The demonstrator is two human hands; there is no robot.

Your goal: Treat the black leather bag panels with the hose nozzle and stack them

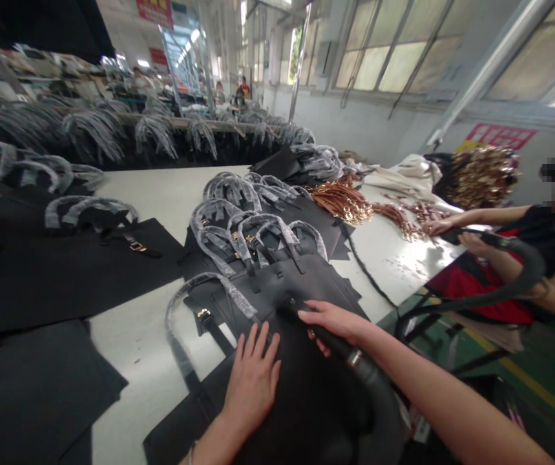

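Black leathery panel (301,374): under my spread left grip (252,378)
Right grip (329,319): clamped round black tubular tool (338,345), pointing forward-left

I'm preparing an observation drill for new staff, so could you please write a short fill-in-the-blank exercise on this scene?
1. The left hand lies on a panel coloured ____.
2. The buckle nearest that hand is coloured ____.
3. The gripping hand, closed around the tool, is the person's own ____ one.

Missing words: black; gold; right.

Table (144,349): panels (97,278) left | panel stack (318,274) centre | straps (342,201) behind, right
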